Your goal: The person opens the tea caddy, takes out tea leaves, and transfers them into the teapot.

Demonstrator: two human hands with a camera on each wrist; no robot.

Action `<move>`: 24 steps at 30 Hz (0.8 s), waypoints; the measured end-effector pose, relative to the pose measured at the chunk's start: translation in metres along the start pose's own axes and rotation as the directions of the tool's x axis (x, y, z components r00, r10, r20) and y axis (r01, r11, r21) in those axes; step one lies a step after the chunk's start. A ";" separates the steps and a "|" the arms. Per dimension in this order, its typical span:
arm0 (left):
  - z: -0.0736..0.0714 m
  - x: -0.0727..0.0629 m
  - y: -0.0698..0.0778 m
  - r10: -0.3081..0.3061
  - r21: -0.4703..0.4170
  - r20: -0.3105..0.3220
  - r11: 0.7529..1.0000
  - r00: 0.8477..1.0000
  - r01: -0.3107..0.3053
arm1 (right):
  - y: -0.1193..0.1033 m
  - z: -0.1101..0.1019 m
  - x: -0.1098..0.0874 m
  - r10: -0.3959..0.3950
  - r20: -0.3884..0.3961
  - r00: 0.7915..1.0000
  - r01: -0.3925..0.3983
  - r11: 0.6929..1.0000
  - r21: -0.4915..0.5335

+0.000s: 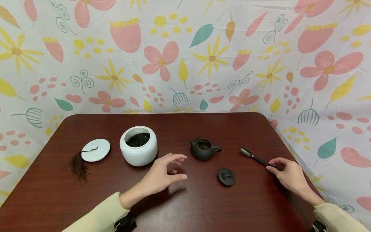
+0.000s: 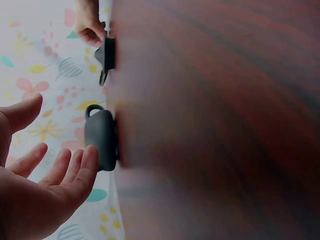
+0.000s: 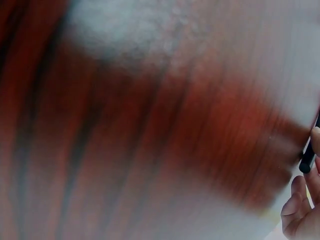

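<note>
In the head view my right hand (image 1: 290,175) pinches the dark handle end of a tea scoop (image 1: 255,157), whose metal bowl points left. The handle's tip (image 3: 306,165) shows between the fingers in the right wrist view. My left hand (image 1: 162,172) hovers over the table with fingers spread and thumb apart, holding nothing. Nearest to it are a white jar (image 1: 138,154) filled with dark tea leaves and a dark clay teapot (image 1: 204,149). The teapot is uncovered, with some leaves inside. Its round lid (image 1: 226,177) lies in front of it.
A white jar lid (image 1: 97,150) with a brown tassel (image 1: 79,166) lies at the left of the brown table (image 1: 185,206). Flower-patterned cloth (image 1: 185,58) hangs behind the table and along its right side.
</note>
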State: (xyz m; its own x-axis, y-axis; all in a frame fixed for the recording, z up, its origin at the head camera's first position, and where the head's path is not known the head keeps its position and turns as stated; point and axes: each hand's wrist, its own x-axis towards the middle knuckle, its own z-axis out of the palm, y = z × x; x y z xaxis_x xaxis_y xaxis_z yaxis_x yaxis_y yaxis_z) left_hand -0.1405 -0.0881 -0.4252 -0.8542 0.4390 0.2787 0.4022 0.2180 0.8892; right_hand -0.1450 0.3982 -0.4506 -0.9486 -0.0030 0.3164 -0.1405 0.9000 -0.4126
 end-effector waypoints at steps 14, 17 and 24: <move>0.016 0.044 -0.011 -0.047 0.025 0.008 0.999 0.999 0.047 | -0.002 -0.003 0.000 0.002 0.015 1.000 -0.003 0.999 0.036; 0.018 0.053 -0.015 -0.055 0.038 -0.002 0.998 0.998 0.055 | -0.004 -0.004 -0.001 0.016 0.031 0.999 -0.017 0.999 0.047; 0.022 0.067 -0.016 -0.073 0.060 -0.046 0.995 0.996 0.076 | -0.008 -0.012 0.002 0.020 0.026 0.999 -0.022 0.996 0.084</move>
State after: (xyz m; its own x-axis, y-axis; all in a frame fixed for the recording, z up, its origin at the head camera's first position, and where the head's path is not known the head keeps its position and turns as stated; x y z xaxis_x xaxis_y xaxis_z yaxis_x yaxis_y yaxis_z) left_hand -0.1969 -0.0433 -0.4284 -0.8957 0.3811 0.2293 0.3552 0.3027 0.8844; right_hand -0.1420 0.3958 -0.4365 -0.9583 0.0037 0.2856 -0.1427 0.8601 -0.4898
